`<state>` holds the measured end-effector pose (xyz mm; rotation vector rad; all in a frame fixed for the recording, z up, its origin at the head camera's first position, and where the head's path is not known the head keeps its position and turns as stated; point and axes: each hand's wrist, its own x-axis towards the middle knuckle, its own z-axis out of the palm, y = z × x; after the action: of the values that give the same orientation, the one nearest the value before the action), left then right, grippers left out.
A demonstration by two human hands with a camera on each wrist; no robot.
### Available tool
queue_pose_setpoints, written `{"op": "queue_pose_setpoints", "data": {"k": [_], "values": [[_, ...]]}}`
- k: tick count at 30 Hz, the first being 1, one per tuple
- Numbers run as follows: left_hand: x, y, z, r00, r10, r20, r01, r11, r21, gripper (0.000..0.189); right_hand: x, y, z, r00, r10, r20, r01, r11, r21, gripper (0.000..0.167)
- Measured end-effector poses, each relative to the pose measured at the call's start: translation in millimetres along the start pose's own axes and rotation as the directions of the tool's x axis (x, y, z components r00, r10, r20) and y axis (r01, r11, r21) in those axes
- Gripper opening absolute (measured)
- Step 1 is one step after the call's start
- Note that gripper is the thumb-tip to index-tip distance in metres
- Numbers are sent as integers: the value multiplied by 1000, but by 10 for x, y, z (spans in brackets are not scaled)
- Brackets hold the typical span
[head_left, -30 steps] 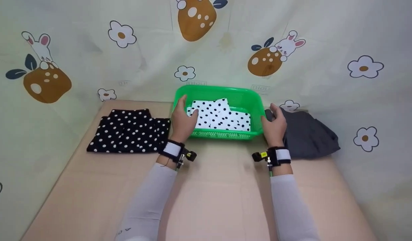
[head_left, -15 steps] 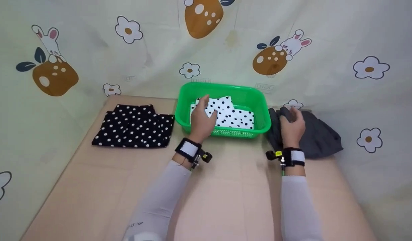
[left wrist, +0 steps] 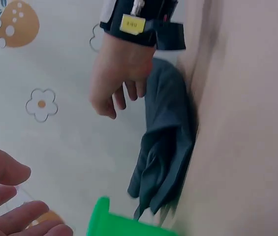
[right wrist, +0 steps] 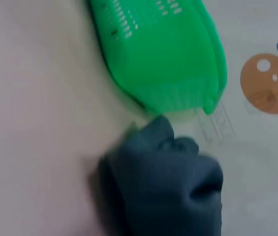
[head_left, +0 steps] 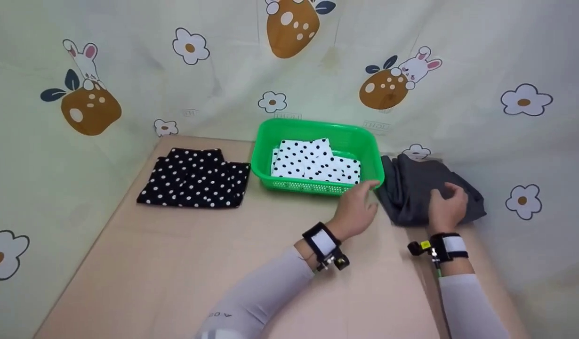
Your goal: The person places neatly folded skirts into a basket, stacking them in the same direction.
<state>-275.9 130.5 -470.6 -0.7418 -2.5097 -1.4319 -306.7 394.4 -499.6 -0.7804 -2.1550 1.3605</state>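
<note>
My left hand (head_left: 354,212) hangs in front of the green basket's (head_left: 313,188) right corner, fingers loosely bent with nothing in them. Over the dark grey folded garment (head_left: 416,183), at its right part, is my right hand (head_left: 448,207), fingers relaxed and holding nothing. The left wrist view shows that hand (left wrist: 121,78) beside the garment (left wrist: 166,128) with a gap between them. Inside the basket lies a white folded cloth with black dots (head_left: 303,157). In the right wrist view the grey garment (right wrist: 163,187) sits close to the basket (right wrist: 163,64).
A black folded cloth with white dots (head_left: 195,179) lies left of the basket. All of it is on a beige table (head_left: 280,263). A printed fabric backdrop (head_left: 223,70) stands behind the table and along its sides.
My left hand has swung right, from the basket's left end past its front to the right corner. My right hand has moved right from the basket's right end to over the grey garment.
</note>
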Motion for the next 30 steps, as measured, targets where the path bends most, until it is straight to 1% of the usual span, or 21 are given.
{"op": "queue_pose_setpoints", "data": {"k": [2, 4, 7, 9, 11, 13, 14, 16, 18, 20, 22, 25, 27, 30], "values": [[-23, 25, 171, 998, -8, 65, 7, 1000, 21, 52, 76, 142, -142, 999, 38, -33, -39, 999, -7, 54], [-22, 17, 344, 993, -20, 114, 12, 997, 78, 53, 151, 282, -269, 995, 66, -70, -67, 998, -8, 53], [3, -23, 590, 988, -47, 148, 25, 989, 148, 57, 255, 437, -420, 991, 88, -102, -89, 996, -6, 55], [32, -51, 723, 984, -87, 154, 59, 983, 175, 61, 313, 500, -488, 988, 82, -129, -85, 996, -16, 56], [67, -76, 827, 978, -156, 140, 137, 981, 138, 65, 365, 539, -546, 986, 84, -142, -88, 996, -20, 58], [105, -96, 910, 964, -232, 128, 226, 972, 55, 71, 411, 569, -595, 984, 106, -140, -106, 994, 7, 59], [117, -105, 946, 957, -259, 128, 262, 965, -4, 73, 434, 589, -616, 984, 122, -131, -118, 992, 39, 58], [128, -130, 1008, 946, -285, 153, 303, 947, -109, 76, 474, 633, -643, 981, 166, -99, -152, 980, 130, 57], [119, -166, 1051, 939, -277, 203, 314, 933, -179, 79, 497, 679, -641, 981, 182, -73, -163, 963, 214, 55], [102, -204, 1079, 932, -258, 254, 319, 917, -238, 81, 507, 724, -635, 983, 176, -51, -158, 954, 253, 56], [92, -245, 1095, 926, -243, 289, 323, 906, -273, 83, 509, 760, -629, 988, 151, -45, -137, 964, 227, 56], [81, -290, 1108, 924, -226, 308, 324, 890, -320, 84, 498, 801, -612, 992, 126, -27, -119, 978, 169, 58], [79, -308, 1115, 924, -218, 315, 320, 890, -325, 83, 492, 819, -597, 992, 125, -19, -121, 981, 150, 58], [77, -310, 1121, 924, -208, 322, 313, 894, -322, 82, 477, 829, -577, 992, 126, -13, -122, 980, 157, 57]]}}
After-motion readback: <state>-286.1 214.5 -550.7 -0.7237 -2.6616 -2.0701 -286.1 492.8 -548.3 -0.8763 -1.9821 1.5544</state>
